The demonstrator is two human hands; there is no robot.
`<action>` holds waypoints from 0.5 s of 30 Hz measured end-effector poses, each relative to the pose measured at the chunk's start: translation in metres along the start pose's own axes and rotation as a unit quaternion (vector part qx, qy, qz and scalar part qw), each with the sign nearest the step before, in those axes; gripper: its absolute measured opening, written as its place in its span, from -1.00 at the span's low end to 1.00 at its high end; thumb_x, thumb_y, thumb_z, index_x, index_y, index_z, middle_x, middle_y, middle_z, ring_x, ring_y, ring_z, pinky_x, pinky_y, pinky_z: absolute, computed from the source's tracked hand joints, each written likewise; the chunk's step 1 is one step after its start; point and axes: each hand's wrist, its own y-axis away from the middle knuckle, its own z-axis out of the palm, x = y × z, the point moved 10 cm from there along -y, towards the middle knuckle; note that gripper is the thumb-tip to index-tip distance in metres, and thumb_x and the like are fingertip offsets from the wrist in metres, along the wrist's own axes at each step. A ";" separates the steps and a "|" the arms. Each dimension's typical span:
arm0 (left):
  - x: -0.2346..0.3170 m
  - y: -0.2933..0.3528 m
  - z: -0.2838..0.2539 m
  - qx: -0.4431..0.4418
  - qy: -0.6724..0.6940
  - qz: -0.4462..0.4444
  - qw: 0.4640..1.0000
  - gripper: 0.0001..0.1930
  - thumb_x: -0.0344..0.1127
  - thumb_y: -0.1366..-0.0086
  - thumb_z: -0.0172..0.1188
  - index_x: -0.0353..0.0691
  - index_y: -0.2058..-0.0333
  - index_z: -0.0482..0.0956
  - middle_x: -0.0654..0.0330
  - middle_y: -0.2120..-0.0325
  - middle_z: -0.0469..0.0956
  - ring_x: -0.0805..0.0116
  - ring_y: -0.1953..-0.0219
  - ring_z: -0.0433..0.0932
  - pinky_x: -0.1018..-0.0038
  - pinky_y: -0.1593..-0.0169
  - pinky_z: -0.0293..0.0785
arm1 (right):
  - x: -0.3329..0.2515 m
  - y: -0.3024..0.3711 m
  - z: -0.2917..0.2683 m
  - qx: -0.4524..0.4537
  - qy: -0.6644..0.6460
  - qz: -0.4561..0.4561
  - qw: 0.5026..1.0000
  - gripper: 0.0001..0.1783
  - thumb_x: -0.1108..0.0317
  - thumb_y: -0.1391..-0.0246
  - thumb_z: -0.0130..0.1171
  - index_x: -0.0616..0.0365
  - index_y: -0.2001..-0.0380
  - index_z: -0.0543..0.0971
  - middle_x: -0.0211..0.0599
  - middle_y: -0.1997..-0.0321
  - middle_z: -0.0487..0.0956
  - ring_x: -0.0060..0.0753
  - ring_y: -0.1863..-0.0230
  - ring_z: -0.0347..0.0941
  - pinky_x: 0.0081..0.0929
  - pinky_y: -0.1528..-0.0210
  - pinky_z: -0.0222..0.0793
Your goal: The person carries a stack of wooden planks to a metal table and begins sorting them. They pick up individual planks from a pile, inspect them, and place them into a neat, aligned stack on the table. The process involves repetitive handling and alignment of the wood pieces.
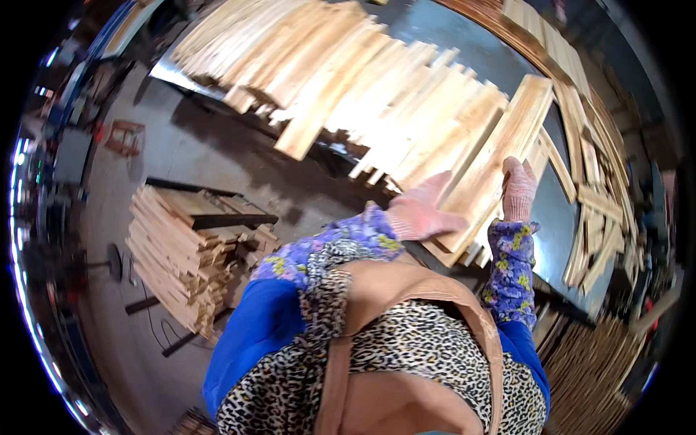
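A long pale wooden board slants across the near right part of the metal table. My right hand, in a pink knit glove, grips the board's right edge, its fingers partly hidden. At the near left edge of the same board is my left hand, also gloved in pink. Its thumb and fingers are spread apart, with the fingertips against the board. More narrow boards lie under and right of the held one. Left of it, a wide row of pale wooden strips covers the table, their near ends uneven.
A stack of short wooden pieces on a dark frame stands on the floor at left. Loose offcuts lie along the table's right side. Thin strips are bundled at lower right. A small reddish stool stands farther off.
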 end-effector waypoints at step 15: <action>-0.225 0.289 -0.284 0.428 0.382 0.011 0.819 0.11 -0.54 -0.08 0.40 -0.01 -0.60 0.07 0.28 -0.06 0.43 0.42 0.15 0.52 0.42 0.08 0.60 | 0.015 0.105 0.414 -0.384 0.156 -0.135 0.900 -0.50 0.05 -0.39 0.23 0.05 -0.26 0.50 -0.17 0.11 0.63 -0.41 0.33 0.55 -0.48 0.55 0.42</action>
